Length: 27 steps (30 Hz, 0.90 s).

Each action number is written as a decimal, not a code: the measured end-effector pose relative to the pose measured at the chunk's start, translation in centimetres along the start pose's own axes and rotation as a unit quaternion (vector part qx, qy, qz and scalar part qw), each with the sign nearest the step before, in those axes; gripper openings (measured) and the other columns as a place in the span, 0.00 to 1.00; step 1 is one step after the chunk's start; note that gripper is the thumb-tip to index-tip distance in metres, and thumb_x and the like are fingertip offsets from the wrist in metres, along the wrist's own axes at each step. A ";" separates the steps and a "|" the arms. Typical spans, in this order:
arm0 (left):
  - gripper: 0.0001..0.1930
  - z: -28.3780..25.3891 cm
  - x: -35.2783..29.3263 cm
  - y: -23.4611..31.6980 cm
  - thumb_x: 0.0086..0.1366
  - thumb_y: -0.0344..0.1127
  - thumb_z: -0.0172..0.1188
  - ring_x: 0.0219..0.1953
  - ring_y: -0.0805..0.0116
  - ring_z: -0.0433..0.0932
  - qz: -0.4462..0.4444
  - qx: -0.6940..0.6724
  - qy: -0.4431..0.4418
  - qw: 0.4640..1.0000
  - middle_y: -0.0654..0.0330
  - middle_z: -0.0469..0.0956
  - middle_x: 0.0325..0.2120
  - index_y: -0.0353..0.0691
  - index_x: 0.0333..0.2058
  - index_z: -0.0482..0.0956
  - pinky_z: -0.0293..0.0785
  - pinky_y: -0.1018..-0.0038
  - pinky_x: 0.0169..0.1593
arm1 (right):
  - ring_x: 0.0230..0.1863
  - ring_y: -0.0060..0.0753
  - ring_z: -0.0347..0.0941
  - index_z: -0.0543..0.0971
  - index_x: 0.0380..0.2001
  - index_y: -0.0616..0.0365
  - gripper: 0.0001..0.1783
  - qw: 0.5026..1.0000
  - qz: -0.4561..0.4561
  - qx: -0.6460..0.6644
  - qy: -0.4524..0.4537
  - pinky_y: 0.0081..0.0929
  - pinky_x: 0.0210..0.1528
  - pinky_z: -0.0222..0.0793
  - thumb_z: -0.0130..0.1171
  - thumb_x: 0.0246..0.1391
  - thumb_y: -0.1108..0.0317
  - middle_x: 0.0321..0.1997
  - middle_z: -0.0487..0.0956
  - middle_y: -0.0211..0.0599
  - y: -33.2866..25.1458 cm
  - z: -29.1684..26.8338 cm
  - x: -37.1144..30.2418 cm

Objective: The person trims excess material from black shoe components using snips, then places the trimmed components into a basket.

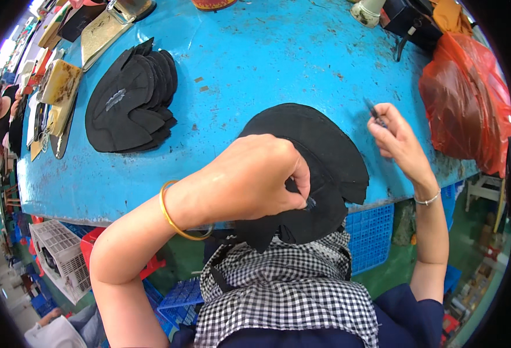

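Note:
My left hand (255,174) is above a stack of curved black fabric pieces (325,139) at the table's front edge. Its thumb and forefinger are pinched together beside a small greyish patch (310,204) on the top piece. What is between the fingertips, if anything, is too small to make out. My right hand (399,139) is raised to the right of the stack, closed around a small dark tool (377,116) with a thin pointed blade that points away from me. A second pile of similar black pieces (131,104), with a pale smear on top, lies at the left.
The pieces lie on a worn blue table (238,64). A red plastic bag (464,104) is at the right and a black box (409,26) behind it. Cards and a stained block (62,82) line the left edge. Blue crates (370,235) and a white crate (61,255) stand below.

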<state>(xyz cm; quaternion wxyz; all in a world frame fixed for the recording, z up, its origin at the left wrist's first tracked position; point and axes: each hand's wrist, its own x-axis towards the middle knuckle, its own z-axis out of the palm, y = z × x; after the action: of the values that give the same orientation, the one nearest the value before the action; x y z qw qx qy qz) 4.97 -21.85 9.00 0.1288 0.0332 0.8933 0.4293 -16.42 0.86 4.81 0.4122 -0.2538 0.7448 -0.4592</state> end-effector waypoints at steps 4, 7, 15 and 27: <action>0.06 0.7 1.0 -0.6 0.54 0.34 0.69 0.26 0.57 0.81 -0.014 -0.010 -0.001 1.000 0.54 0.82 0.23 0.40 0.30 0.87 0.77 0.68 0.36 | 0.26 0.06 0.53 0.69 0.43 0.55 0.08 0.998 -0.007 0.068 -0.016 0.10 0.24 0.50 0.54 0.69 0.64 0.31 0.68 0.20 1.3 -0.9 -1.1; 0.05 0.8 1.2 -0.5 0.55 0.34 0.69 0.24 0.58 0.79 -0.024 -0.018 -0.001 1.000 0.54 0.82 0.22 0.40 0.30 0.87 0.76 0.69 0.34 | 0.25 0.07 0.54 0.69 0.42 0.56 0.07 0.995 -0.073 0.069 -0.015 0.11 0.24 0.51 0.52 0.70 0.64 0.31 0.70 0.22 0.7 0.0 -1.9; 0.06 1.2 1.2 0.3 0.55 0.35 0.70 0.22 0.56 0.75 -0.058 -0.007 -0.003 0.998 0.56 0.79 0.19 0.41 0.29 0.86 0.72 0.66 0.30 | 0.25 0.15 0.70 0.75 0.36 0.59 0.03 0.977 -0.178 -0.059 -0.098 0.19 0.26 0.64 0.58 0.63 0.72 0.29 0.80 0.29 -1.6 1.2 -2.4; 0.09 0.3 0.8 -0.7 0.53 0.35 0.70 0.25 0.52 0.79 -0.004 0.092 0.043 0.995 0.53 0.80 0.22 0.37 0.29 0.81 0.72 0.63 0.29 | 0.19 0.38 0.70 0.73 0.31 0.49 0.10 0.801 -0.415 -0.392 -0.180 0.35 0.17 0.62 0.65 0.47 0.71 0.19 0.67 0.29 -3.0 5.2 -1.9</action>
<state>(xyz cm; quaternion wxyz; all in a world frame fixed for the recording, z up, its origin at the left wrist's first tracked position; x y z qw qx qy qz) 4.30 -21.91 8.13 0.0888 0.0231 0.9338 0.3458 -10.95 -1.48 6.94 0.1744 -0.7565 0.5974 -0.2013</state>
